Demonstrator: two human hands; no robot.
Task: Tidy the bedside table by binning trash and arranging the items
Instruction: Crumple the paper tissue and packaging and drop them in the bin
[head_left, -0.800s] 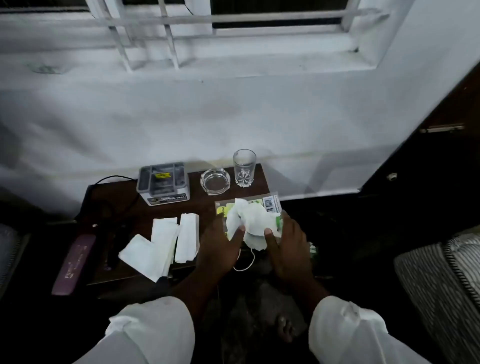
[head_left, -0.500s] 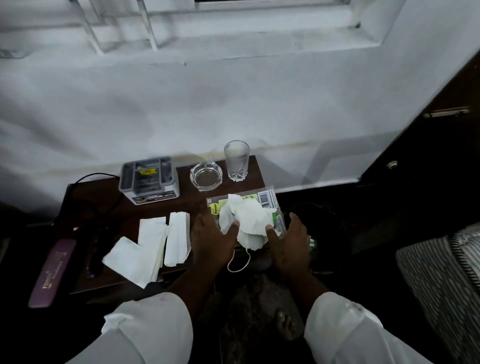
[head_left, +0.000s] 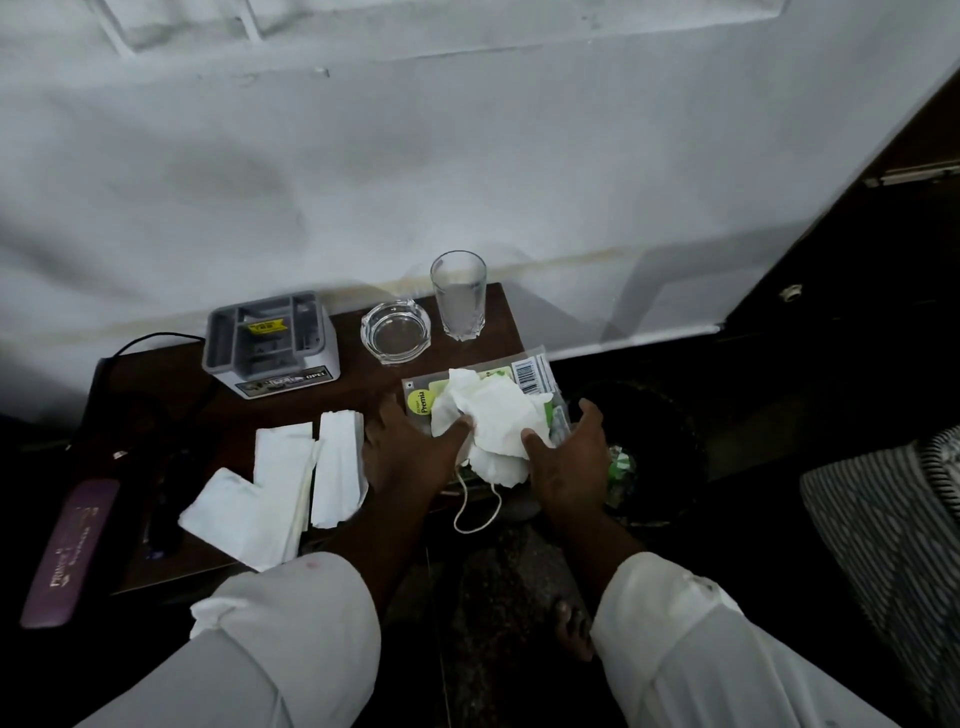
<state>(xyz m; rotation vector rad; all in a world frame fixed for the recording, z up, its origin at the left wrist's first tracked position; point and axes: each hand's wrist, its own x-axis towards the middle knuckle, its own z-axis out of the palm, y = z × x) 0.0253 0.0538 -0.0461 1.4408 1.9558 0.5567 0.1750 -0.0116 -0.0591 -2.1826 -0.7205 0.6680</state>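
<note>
While the crumpled tissue wad (head_left: 493, 415) lies on a clear wrapper (head_left: 535, 370) at the bench's (head_left: 358, 387) near right corner, the left hand (head_left: 410, 447) presses it with the thumb, fingers spread flat. The right hand (head_left: 566, 457) cups it, thumb on top and fingers curved round the wrapper's side. A mask loop (head_left: 475, 512) dangles off the edge between the wrists. Folded tissues (head_left: 337, 467) lie just left of the left hand. Beyond the hands stand an ashtray (head_left: 396, 331) and a glass (head_left: 458, 296). A dark bin (head_left: 685, 452) sits just right of the right hand.
</note>
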